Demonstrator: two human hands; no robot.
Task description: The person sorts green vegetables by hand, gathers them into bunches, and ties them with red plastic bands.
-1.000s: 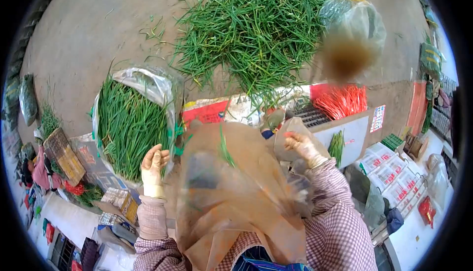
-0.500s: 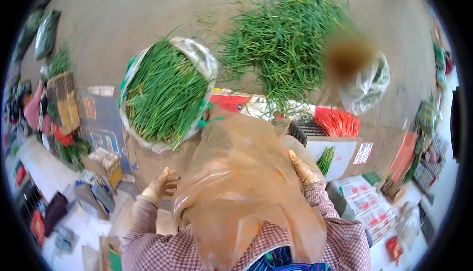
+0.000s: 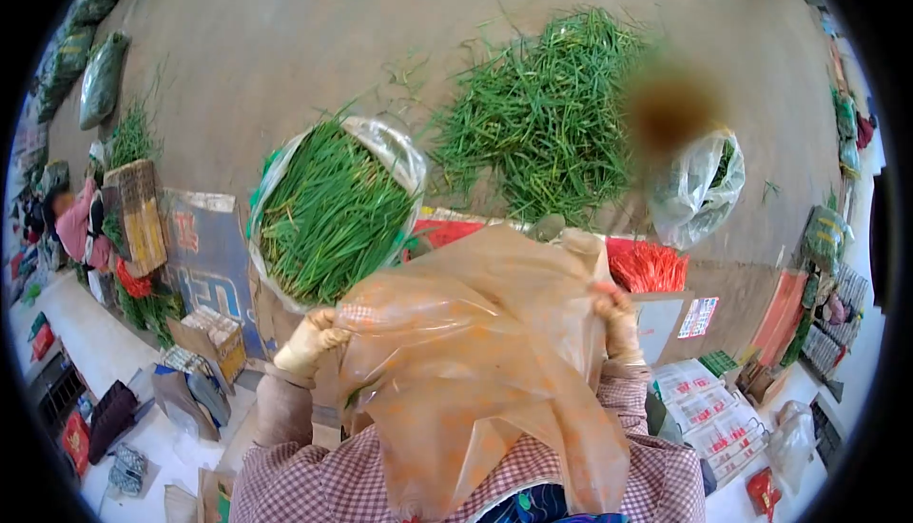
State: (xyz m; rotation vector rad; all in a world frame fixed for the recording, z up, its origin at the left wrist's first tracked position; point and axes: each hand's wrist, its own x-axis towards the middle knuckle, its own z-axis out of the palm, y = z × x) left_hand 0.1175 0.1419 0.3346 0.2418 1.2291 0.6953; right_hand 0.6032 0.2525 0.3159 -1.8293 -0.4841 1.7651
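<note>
A translucent brown plastic apron [image 3: 475, 333] spreads over my front and lap. My left hand [image 3: 316, 340], in a pale glove, is closed on the apron's left edge. At the opposite edge my right hand [image 3: 616, 321], also gloved, pinches the plastic; its fingertips are partly hidden. Just beyond my left hand stands a white plastic bag [image 3: 276, 181] with its mouth open, packed with long green chives [image 3: 333, 214]. A loose heap of chives [image 3: 547, 114] lies on the floor ahead of me.
Red ties [image 3: 649, 266] lie in a bundle right of the apron. A clear bag with greens [image 3: 699, 190] stands beyond them. Boxed packs [image 3: 709, 414] sit at lower right. On the far left are a person in pink [image 3: 76, 228] and a yellow-brown crate [image 3: 138, 214].
Both hands have risen from beside my lap and closed on the apron's edges. The apron is lifted and spread wider, covering the black crate. The view has shifted slightly.
</note>
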